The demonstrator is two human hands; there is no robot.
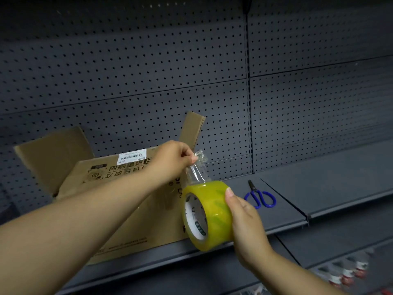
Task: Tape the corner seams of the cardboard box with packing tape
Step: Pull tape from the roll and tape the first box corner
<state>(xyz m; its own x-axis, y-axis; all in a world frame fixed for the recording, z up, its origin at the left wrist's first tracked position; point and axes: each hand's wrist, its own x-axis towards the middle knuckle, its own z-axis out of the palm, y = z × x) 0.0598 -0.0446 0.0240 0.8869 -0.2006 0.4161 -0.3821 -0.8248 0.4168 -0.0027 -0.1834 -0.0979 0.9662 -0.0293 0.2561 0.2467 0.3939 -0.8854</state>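
Observation:
An open brown cardboard box [119, 188] with printed characters and a white barcode label stands on a dark metal shelf, its flaps raised. In front of its right side my right hand [246, 226] grips a roll of yellowish clear packing tape [209, 216]. My left hand [172, 160] pinches the free end of the tape [196, 169], which stretches up a short way from the roll. The tape strip hangs clear of the box's right corner.
Blue-handled scissors [260, 196] lie on the shelf [319, 188] to the right of the tape. A dark pegboard back panel [191, 71] rises behind the box. Small bottles with red labels [348, 273] sit on a lower shelf at bottom right.

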